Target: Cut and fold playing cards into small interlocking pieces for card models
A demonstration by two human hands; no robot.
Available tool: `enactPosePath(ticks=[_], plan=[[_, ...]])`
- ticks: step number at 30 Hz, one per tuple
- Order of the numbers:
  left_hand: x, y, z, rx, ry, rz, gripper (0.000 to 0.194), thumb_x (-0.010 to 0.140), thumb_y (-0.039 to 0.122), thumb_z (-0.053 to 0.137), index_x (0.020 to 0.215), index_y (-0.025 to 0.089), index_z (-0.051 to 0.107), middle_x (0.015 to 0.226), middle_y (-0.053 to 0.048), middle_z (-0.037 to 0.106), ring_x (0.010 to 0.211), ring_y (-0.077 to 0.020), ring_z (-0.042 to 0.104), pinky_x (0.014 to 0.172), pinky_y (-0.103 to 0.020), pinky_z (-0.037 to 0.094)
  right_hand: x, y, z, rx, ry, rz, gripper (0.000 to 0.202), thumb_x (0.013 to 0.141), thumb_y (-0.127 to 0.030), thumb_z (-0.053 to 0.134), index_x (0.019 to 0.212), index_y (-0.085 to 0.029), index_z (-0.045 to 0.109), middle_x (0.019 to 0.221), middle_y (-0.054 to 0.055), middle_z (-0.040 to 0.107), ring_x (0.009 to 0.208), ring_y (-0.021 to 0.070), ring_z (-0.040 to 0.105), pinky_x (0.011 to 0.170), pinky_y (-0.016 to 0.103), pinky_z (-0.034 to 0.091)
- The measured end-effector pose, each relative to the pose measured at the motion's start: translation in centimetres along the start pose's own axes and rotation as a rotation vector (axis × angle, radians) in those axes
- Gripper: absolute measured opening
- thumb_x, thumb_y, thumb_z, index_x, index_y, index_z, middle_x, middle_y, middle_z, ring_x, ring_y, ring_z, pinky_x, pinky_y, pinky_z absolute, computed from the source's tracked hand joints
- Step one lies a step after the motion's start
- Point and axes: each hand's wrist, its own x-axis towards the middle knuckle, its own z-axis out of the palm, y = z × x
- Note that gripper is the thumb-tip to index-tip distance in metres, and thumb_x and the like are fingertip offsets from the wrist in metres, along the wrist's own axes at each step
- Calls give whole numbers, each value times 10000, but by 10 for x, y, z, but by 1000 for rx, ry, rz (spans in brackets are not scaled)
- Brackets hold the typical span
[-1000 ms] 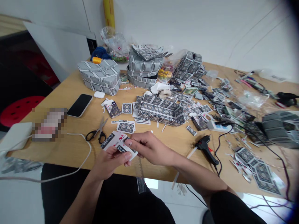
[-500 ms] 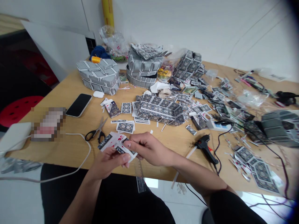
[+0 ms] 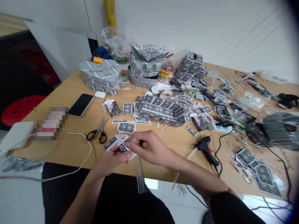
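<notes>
Several playing cards (image 3: 110, 142), some creased or cut, are held low over the table's front edge. My left hand (image 3: 111, 161) is closed around them from below, its thumb lying on top. My right hand (image 3: 151, 147) pinches the same cards at their right side, thumb above and the other fingers partly hidden. Just beyond my hands lies a small pile of patterned cards (image 3: 126, 127). Behind it stands an open box made of playing cards (image 3: 161, 110). A clear ruler (image 3: 141, 184) sticks out over the table edge below my right hand.
Black scissors (image 3: 100, 132) lie open to the left, near a phone (image 3: 81, 105) and a white cable (image 3: 90, 149). A black glue gun (image 3: 206, 149) with its cord rests at right. Grey woven boxes (image 3: 100, 76) stand behind; card scraps (image 3: 244, 155) spread across the right side.
The view has shifted slightly. The cards are tilted a little differently between my hands, and less of their faces shows. Both hands still grip them.
</notes>
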Motion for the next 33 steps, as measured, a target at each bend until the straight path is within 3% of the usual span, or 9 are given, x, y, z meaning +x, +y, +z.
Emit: enactPosePath(ticks=[5,9,14,18,23,28,33], plan=[[2,-10,-7,37,-117,-35,242,770,347,804,711,175,645,648,8,599,611,-126,560,562,-231,493,2,11,2,112,-10,45,397,875,-459,875,772,-187,606,712,-55,521,633,100,451,587,239,353],[2,-11,-11,81,-155,-14,309,804,357,793,658,170,595,625,16,536,601,-109,496,557,-227,449,2,15,3,250,-72,102,401,886,-503,857,797,-182,634,692,-51,536,626,105,467,584,239,370],[3,-8,-1,23,-14,-17,254,756,369,829,739,163,682,622,6,603,573,-119,533,518,-223,451,3,15,4,254,-3,126,410,891,-518,852,791,-172,656,661,-53,501,612,102,410,551,239,314],[4,-1,12,4,99,71,199,778,332,807,745,166,704,612,10,622,575,-117,555,540,-218,469,5,17,9,332,88,134,442,887,-565,842,797,-179,646,659,-37,550,595,113,470,549,246,349],[0,5,14,82,95,141,209,881,323,759,748,168,714,613,0,658,579,-120,600,562,-211,489,6,16,11,468,95,146,459,871,-581,850,812,-186,624,687,-10,643,596,136,584,559,256,420],[-3,5,10,115,92,181,234,899,302,726,711,163,705,578,4,644,546,-110,579,548,-203,480,7,10,1,419,42,158,431,863,-527,867,786,-158,660,647,-48,539,589,96,431,543,242,317],[-2,5,4,152,67,186,236,852,302,756,672,160,701,552,6,626,528,-109,556,525,-203,451,8,13,-3,476,-62,178,411,849,-509,876,849,-146,683,723,-23,598,643,108,477,603,257,367]])
